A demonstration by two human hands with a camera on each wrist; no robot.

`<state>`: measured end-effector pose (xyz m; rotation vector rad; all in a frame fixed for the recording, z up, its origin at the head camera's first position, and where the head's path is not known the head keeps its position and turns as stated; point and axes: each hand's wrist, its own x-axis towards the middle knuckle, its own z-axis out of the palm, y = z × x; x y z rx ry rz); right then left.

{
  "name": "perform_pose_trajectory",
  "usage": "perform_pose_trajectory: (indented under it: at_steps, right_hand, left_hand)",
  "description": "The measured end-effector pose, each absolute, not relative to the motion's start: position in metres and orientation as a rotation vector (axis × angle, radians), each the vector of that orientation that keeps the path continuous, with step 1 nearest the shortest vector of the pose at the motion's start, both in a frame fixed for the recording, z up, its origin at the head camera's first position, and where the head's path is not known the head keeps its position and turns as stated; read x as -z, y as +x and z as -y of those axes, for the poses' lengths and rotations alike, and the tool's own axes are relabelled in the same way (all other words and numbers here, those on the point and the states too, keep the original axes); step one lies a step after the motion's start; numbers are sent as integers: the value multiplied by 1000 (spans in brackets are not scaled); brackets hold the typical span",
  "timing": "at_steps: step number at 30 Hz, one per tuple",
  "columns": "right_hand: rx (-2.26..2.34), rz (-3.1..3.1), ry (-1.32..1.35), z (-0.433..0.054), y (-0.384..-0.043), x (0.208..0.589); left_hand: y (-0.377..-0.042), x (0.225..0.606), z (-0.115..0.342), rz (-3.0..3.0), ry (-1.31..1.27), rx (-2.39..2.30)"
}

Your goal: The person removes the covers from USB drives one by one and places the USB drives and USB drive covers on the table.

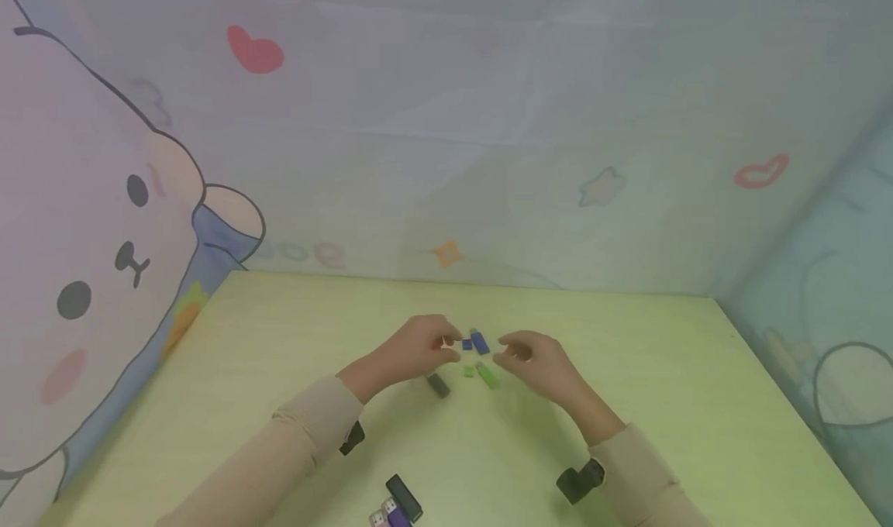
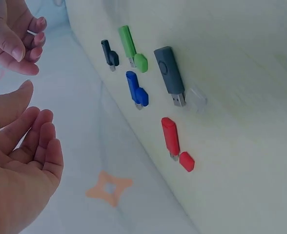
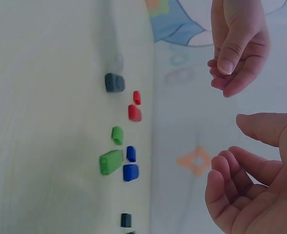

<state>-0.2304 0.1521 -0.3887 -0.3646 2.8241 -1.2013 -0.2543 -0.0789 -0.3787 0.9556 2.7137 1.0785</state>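
From the head view, your left hand [image 1: 425, 346] and right hand [image 1: 537, 360] are relaxed, grasping nothing. Between them lie a blue oblong plastic USB stick [image 1: 480, 342] beside its blue cap [image 1: 467, 344] and a green oblong plastic USB stick [image 1: 487, 375] beside its green cap [image 1: 468, 371].

In the left wrist view, a red oblong plastic USB stick [image 2: 170, 136] lies on the table [image 2: 251, 161] below your left hand.

In the right wrist view, your right hand's fingers curve loosely, apart from the sticks.
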Motion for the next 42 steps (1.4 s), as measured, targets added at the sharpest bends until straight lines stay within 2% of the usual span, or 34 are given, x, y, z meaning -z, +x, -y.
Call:
perform_pose_trajectory:
  at_steps: [9, 16, 29, 42]
  right_hand:
    - [1249, -2826, -590, -136, -200, 371]
    - [1310, -2764, -755, -119, -175, 371]
    - [1301, -2629, -901, -90, -145, 397]
    - [1268, -2499, -888, -75, -143, 426]
  left_hand:
    - [-235, 367, 102, -2774, 1153, -1081]
    - [-211, 364, 119, -2732, 1104, -1140]
    - [-183, 394, 146, -2732, 1122, -1192]
    - [-174, 426, 155, -2511, 1058, -1179]
